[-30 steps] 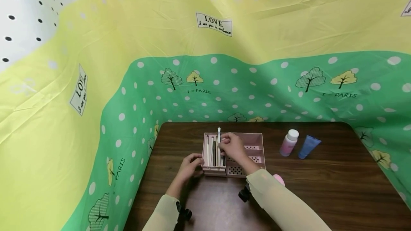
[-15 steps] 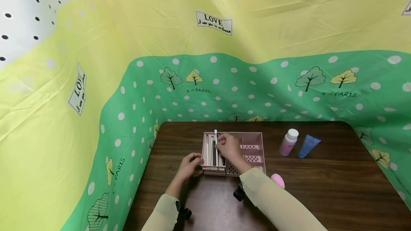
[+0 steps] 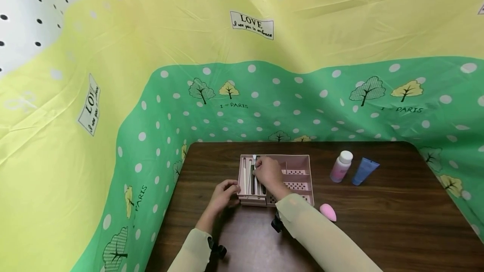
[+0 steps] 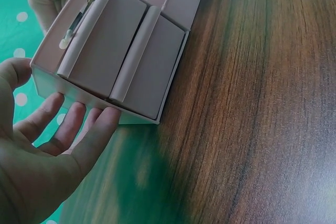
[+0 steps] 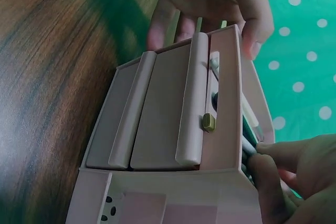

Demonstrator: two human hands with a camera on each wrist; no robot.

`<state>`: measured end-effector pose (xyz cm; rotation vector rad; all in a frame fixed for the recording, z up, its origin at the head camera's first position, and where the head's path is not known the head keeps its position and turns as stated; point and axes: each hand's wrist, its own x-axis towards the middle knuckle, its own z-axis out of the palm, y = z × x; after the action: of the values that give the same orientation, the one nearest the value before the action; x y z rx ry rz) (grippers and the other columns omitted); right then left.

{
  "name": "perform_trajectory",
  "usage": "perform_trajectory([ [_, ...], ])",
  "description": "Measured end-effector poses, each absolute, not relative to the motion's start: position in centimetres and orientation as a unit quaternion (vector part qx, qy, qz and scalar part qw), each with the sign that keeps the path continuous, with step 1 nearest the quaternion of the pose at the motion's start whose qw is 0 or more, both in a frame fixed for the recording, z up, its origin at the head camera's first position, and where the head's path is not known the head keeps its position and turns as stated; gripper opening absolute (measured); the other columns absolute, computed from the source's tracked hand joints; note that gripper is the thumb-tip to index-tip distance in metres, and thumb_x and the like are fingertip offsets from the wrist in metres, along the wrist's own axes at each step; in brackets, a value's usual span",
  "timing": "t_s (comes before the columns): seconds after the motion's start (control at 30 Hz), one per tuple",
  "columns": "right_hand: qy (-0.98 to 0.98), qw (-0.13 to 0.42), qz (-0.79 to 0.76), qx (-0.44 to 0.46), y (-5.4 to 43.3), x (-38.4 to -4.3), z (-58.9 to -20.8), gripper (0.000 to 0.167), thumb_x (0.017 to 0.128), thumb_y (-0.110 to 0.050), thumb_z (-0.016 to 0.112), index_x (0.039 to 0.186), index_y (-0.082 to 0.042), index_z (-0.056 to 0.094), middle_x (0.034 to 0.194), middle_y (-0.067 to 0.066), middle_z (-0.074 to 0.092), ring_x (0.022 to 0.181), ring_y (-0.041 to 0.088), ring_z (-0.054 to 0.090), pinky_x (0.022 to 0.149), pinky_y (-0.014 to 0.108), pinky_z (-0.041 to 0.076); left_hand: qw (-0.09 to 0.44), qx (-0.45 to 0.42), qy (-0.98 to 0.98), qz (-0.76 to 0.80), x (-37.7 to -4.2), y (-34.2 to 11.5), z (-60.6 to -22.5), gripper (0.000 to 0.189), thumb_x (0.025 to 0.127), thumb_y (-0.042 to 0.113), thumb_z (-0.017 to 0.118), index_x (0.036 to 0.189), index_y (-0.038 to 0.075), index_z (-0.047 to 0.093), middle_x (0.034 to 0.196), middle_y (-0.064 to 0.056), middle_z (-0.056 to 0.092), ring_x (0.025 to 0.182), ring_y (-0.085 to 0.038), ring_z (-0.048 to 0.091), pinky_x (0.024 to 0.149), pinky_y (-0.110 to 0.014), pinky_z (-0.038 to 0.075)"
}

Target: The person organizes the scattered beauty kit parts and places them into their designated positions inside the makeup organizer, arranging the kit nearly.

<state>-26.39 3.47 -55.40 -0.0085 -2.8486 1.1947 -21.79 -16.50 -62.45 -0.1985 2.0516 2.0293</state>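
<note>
A pink desk organizer [image 3: 298, 163] stands on the dark wooden table. My right hand [image 3: 270, 174] is over its left compartment, pinching a slim white makeup brush [image 3: 254, 157] between thumb and forefinger; the knuckles hide most of the handle. Other slender sticks, pale and dark, lie beside it, among them a dark pencil-like stick [image 3: 253, 179]. On the organizer's left side rests my left hand [image 3: 221, 196], fingers mostly straight, fingertips touching the outer wall. In the left wrist view, two drawers [image 4: 107, 45] face the front, with a slot above them.
A pink-and-white bottle [image 3: 341, 167] and a blue tube [image 3: 364, 172] stand right of the organizer. Nearer lies a pink egg-shaped makeup sponge [image 3: 328, 212], close to the right sleeve. The organizer's right half has divided compartments with perforated floors. A patterned curtain [image 3: 211, 125] encloses the table's back and left.
My right hand has moved slightly left and lowered the brush, whose pale tip now rises less above the organizer's back edge. The left hand has stayed in place.
</note>
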Motion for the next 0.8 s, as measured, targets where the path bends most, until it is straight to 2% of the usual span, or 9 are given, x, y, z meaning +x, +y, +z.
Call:
perform_trajectory([
  [0.17, -0.935, 0.026, 0.352, 0.017, 3.2, -26.6, -55.4, 0.027, 0.083, -0.007, 0.079, 0.067, -0.018, 0.059, 0.061, -0.004, 0.055, 0.054, 0.015, 0.048, 0.056, 0.03, 0.041, 0.123, -0.07, 0.706, 0.694, -21.8, -16.6, -62.4, 0.035, 0.094, 0.017, 0.067, 0.123, -0.002, 0.065, 0.103, -0.006, 0.064, 0.093, -0.016, 0.064, 0.085, -0.058, 0.061],
  [0.33, -0.948, -0.007, 0.315, 0.052, 3.0, -26.6, -55.2, 0.05, 0.092, -0.013, 0.073, 0.052, -0.019, 0.044, 0.048, -0.006, 0.032, 0.045, 0.012, 0.029, 0.047, 0.026, 0.028, 0.122, -0.068, 0.707, 0.694, -21.7, -16.6, -62.4, 0.034, 0.094, 0.017, 0.066, 0.122, -0.002, 0.065, 0.103, -0.006, 0.064, 0.095, -0.016, 0.063, 0.085, -0.058, 0.061],
  [0.47, -0.948, -0.023, 0.312, 0.059, 3.1, -26.7, -55.0, 0.051, 0.093, -0.014, 0.072, 0.05, -0.017, 0.044, 0.048, -0.005, 0.032, 0.046, 0.012, 0.027, 0.045, 0.025, 0.025, 0.124, -0.066, 0.704, 0.696, -21.7, -16.5, -62.3, 0.034, 0.095, 0.018, 0.067, 0.122, -0.001, 0.065, 0.102, -0.005, 0.065, 0.092, -0.015, 0.065, 0.085, -0.057, 0.061],
  [0.57, -0.944, -0.021, 0.323, 0.062, 3.4, -26.7, -55.2, 0.041, 0.093, -0.013, 0.073, 0.055, -0.014, 0.056, 0.056, -0.005, 0.047, 0.048, 0.011, 0.036, 0.05, 0.026, 0.033, 0.128, -0.068, 0.702, 0.697, -21.7, -16.5, -62.4, 0.034, 0.095, 0.018, 0.066, 0.123, -0.001, 0.065, 0.102, -0.005, 0.065, 0.092, -0.014, 0.065, 0.086, -0.058, 0.061],
  [0.67, -0.929, -0.025, 0.364, 0.053, 3.8, -26.7, -55.5, 0.019, 0.092, -0.013, 0.076, 0.072, -0.012, 0.074, 0.071, -0.003, 0.066, 0.049, 0.008, 0.049, 0.056, 0.026, 0.046, 0.129, -0.068, 0.702, 0.697, -21.8, -16.5, -62.4, 0.035, 0.096, 0.019, 0.067, 0.124, -0.001, 0.064, 0.102, -0.005, 0.065, 0.093, -0.014, 0.065, 0.086, -0.058, 0.061],
  [0.73, -0.915, -0.03, 0.401, 0.046, 4.1, -26.7, -55.6, 0.006, 0.091, -0.014, 0.078, 0.086, -0.012, 0.08, 0.083, 0.0, 0.074, 0.052, 0.01, 0.059, 0.06, 0.029, 0.054, 0.13, -0.069, 0.701, 0.697, -21.8, -16.5, -62.4, 0.035, 0.096, 0.019, 0.067, 0.125, -0.001, 0.064, 0.103, -0.005, 0.065, 0.093, -0.016, 0.064, 0.086, -0.058, 0.061],
  [0.8, -0.896, -0.046, 0.439, 0.041, 4.3, -26.6, -55.6, 0.007, 0.09, -0.014, 0.079, 0.096, -0.01, 0.081, 0.086, 0.004, 0.076, 0.052, 0.015, 0.065, 0.058, 0.031, 0.058, 0.13, -0.073, 0.701, 0.697, -21.8, -16.5, -62.5, 0.035, 0.095, 0.019, 0.067, 0.124, -0.001, 0.065, 0.102, -0.005, 0.064, 0.093, -0.017, 0.064, 0.086, -0.058, 0.06],
])
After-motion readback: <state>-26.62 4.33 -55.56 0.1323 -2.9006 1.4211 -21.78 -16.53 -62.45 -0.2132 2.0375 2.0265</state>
